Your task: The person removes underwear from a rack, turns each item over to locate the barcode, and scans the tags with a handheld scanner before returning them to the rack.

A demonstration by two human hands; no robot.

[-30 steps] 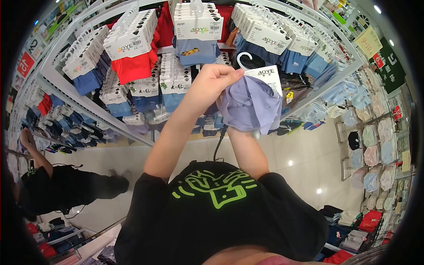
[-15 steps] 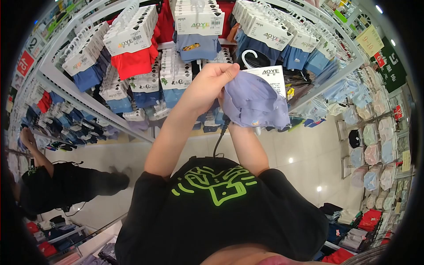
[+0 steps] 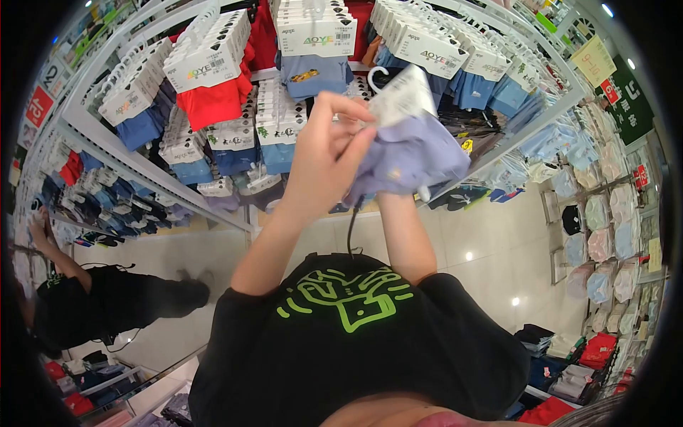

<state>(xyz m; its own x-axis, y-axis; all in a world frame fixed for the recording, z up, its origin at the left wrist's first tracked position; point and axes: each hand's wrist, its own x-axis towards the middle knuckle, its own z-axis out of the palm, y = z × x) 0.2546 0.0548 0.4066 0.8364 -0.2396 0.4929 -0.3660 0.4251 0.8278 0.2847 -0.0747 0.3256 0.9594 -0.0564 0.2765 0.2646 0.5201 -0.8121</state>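
The lilac garment (image 3: 416, 156) sits between one and two o'clock, under its blurred white card (image 3: 405, 98). At twelve, the left hand (image 3: 329, 146) is half-curled beside it; whether it pinches is unclear. The garment hides the right hand, its grip untellable.

One lavender garment, six hanging stacks in the upper row.
You have one lavender garment (image 3: 409, 160) with one white card (image 3: 404, 98) and one white hook (image 3: 377, 77). Of the six stacks (image 3: 316, 39) ahead of you, one has red garments (image 3: 213, 103) at its front. You also see three red signs (image 3: 39, 107) with large numbers, two yellowish paper signs (image 3: 594, 62) to your right, and one black cable (image 3: 351, 231).
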